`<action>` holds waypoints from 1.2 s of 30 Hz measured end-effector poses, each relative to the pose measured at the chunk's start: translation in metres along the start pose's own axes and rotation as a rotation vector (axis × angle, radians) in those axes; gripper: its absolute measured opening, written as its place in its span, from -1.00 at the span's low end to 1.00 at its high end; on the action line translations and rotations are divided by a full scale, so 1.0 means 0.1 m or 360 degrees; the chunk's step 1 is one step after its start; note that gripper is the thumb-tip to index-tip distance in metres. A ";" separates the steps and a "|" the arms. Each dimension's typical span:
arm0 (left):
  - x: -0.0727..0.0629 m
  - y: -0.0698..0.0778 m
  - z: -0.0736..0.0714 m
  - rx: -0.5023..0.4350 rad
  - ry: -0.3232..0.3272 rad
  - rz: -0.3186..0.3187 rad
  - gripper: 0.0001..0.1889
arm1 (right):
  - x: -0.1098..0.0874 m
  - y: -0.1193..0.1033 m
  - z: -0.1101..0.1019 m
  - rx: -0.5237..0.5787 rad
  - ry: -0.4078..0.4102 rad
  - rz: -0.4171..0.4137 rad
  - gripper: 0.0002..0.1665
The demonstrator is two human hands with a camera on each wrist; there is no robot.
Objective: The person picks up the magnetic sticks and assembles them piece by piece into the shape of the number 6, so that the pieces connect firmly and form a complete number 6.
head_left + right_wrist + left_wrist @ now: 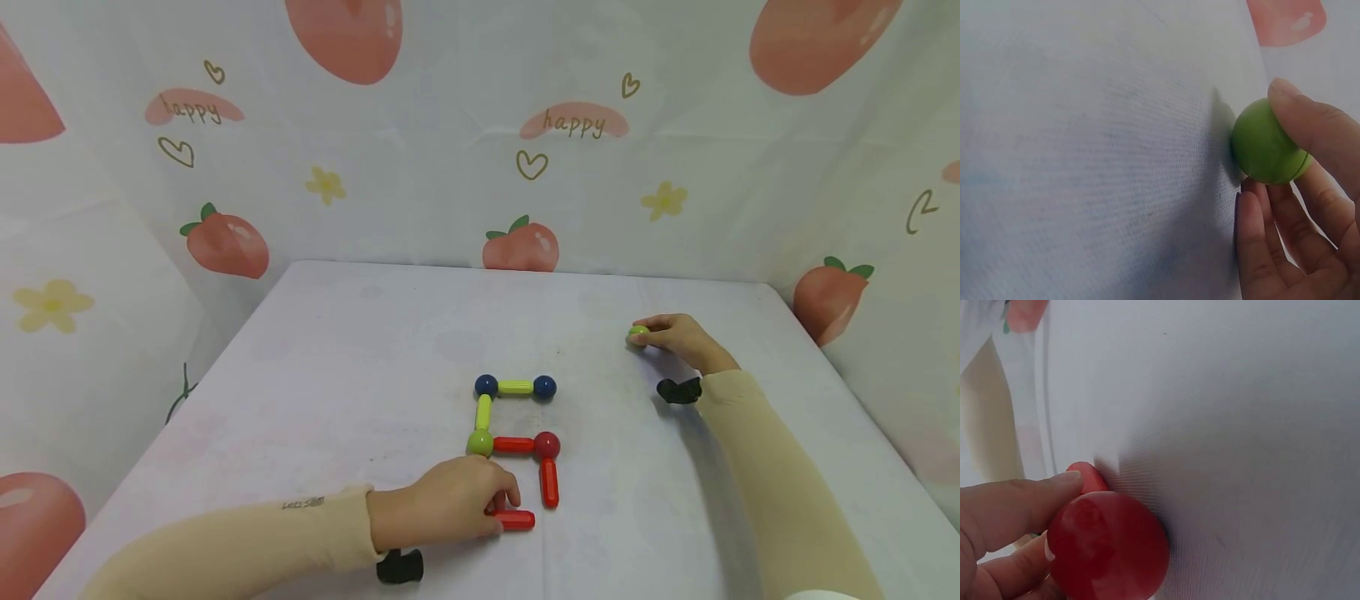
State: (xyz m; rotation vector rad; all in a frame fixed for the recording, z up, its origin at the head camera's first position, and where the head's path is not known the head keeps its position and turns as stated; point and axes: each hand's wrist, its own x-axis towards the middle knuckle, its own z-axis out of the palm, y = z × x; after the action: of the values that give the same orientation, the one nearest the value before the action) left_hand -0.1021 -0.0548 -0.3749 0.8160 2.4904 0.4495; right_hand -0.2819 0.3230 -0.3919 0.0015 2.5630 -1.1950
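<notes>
My left hand (461,500) pinches a red rod (516,520) lying on the table. In the left wrist view the thumb touches that rod (1090,477), and a red ball (1110,547) sits close in front of it; the hand covers this ball in the head view. Just beyond the hand is a joined figure: a light green ball (480,443), a red rod (513,445), another red ball (547,445) and a red rod (550,483) pointing toward me. Far to the right, my right hand (686,340) holds a green ball (1267,142) between thumb and fingers, low over the tabletop.
Farther back in the figure, a yellow-green rod (483,412) leads to a dark blue ball (486,385), then a second yellow-green rod (515,387) and another dark blue ball (544,387). A white cloth covers the table (360,350). Fruit-print cloth hangs behind.
</notes>
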 end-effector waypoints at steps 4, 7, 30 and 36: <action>0.01 0.02 0.00 0.0023 -0.0014 -0.0001 -0.79 | 0.01 -0.03 0.00 -0.0008 0.0003 0.0024 -0.23; 0.01 0.02 0.00 0.0049 -0.0008 0.0019 -0.81 | 0.01 -0.04 0.00 -0.0011 0.0000 0.0044 -0.22; 0.01 0.00 0.01 0.0025 -0.0018 0.0032 -0.80 | -0.05 -0.16 0.10 0.0098 0.0110 -0.0007 -0.28; 0.00 0.00 0.01 0.0043 0.0001 0.0055 -0.80 | -0.13 -0.33 0.20 0.0084 0.0120 -0.0120 -0.28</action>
State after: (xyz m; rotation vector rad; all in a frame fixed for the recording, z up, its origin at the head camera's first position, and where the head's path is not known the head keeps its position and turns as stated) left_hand -0.1015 -0.0546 -0.3761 0.8706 2.4917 0.4289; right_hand -0.2681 0.2883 -0.3761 -0.0392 2.6165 -1.3140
